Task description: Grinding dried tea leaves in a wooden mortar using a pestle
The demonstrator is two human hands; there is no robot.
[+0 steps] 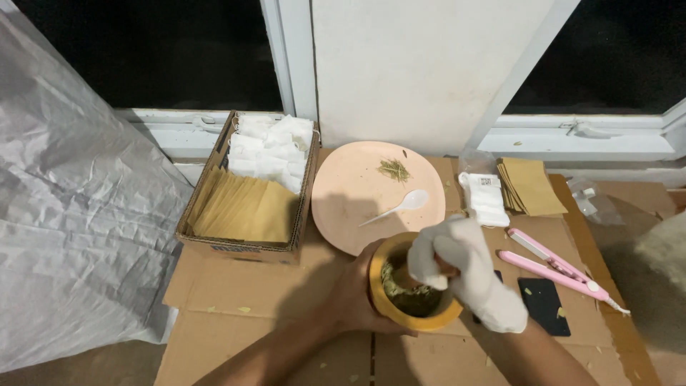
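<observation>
A yellow mortar point(386, 304) with dark dried leaves point(401, 292) inside stands on flattened cardboard point(243, 293). My bare left hand point(350, 294) wraps around its left side and holds it. My right hand point(464, 275), in a white glove, is closed over something inside the bowl; what it grips is hidden by the glove. Just behind the mortar lies a pale pink plate point(350, 193) with a small heap of dried herb point(394, 170) and a white plastic spoon point(397, 206).
A cardboard box point(246, 246) at the left holds tan envelopes and white sachets. White sachets point(486, 196), tan envelopes point(530, 186), a pink heat sealer point(557, 270) and a black card point(544, 304) lie at the right. Grey plastic sheeting point(78, 207) hangs at the far left.
</observation>
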